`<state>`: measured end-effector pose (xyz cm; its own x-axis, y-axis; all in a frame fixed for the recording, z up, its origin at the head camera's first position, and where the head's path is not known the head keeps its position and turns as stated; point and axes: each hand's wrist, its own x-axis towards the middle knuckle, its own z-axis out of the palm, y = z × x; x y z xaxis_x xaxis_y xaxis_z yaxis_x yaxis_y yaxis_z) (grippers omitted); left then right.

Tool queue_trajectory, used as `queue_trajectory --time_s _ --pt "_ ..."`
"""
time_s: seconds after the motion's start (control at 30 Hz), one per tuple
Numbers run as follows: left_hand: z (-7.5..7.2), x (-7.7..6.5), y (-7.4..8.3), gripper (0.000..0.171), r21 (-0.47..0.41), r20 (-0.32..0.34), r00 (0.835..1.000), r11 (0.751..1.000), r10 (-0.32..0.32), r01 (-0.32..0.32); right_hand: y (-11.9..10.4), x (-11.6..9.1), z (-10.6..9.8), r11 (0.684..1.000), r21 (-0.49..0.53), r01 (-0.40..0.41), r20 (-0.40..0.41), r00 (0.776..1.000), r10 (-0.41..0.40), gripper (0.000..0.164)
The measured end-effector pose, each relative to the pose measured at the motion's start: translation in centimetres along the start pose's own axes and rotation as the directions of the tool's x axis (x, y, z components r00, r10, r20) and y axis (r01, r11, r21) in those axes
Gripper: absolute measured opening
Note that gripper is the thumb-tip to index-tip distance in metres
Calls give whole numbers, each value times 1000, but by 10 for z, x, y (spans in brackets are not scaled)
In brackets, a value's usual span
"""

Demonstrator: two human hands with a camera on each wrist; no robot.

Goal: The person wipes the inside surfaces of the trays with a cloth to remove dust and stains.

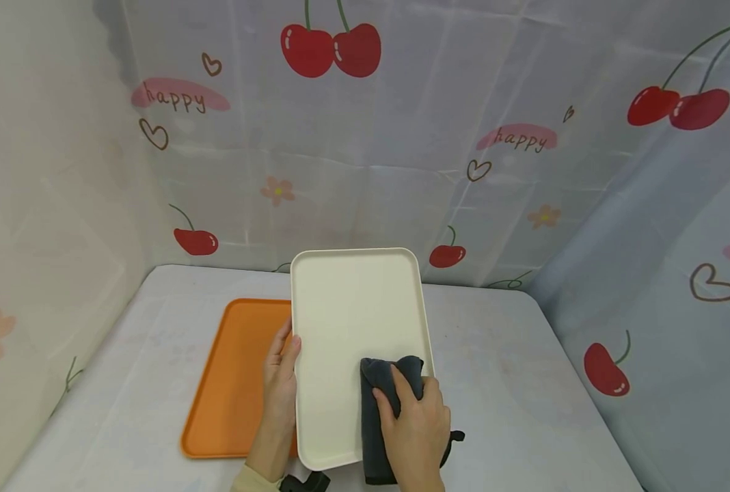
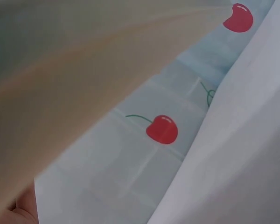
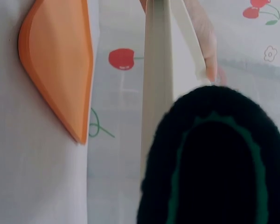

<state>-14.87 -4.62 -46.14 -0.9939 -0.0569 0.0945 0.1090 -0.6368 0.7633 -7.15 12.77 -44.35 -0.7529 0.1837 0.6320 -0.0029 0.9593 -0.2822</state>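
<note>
A cream rectangular tray (image 1: 346,307) is held up off the table, tilted with its inner face toward the head camera. My left hand (image 1: 281,376) grips its left edge, thumb at the rim and the other fingers partly hidden behind. With my right hand (image 1: 414,424) I hold a dark grey cloth (image 1: 377,437) against the tray's lower right part. The cloth's folded edge (image 3: 214,107) fills much of the right wrist view, where the fingers are hidden. In the left wrist view the tray's underside (image 2: 84,93) covers the upper left.
An orange tray (image 1: 230,383) lies on the white table (image 1: 500,383), left of and partly behind the cream one. Curtains (image 1: 365,137) printed with cherries and hearts hang behind and beside the table. A black wrist strap (image 1: 306,482) shows at the left wrist.
</note>
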Motion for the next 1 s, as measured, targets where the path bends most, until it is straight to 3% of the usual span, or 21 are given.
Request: queue_trajectory --time_s 0.33,0.6,0.83,1.0 --pt "1 0 -1 43 59 -35 999 998 -24 26 -20 -7 2 996 27 84 10 996 -84 47" --pt "2 0 -2 43 49 -31 999 998 -29 30 -31 -10 4 989 37 143 37 989 -144 48" --pt "1 1 -2 42 75 -51 997 995 -56 60 -40 -15 4 973 37 226 69 971 -228 50" --pt "0 1 -1 41 89 -60 995 993 -78 83 -47 -17 4 955 55 293 48 954 -295 52"
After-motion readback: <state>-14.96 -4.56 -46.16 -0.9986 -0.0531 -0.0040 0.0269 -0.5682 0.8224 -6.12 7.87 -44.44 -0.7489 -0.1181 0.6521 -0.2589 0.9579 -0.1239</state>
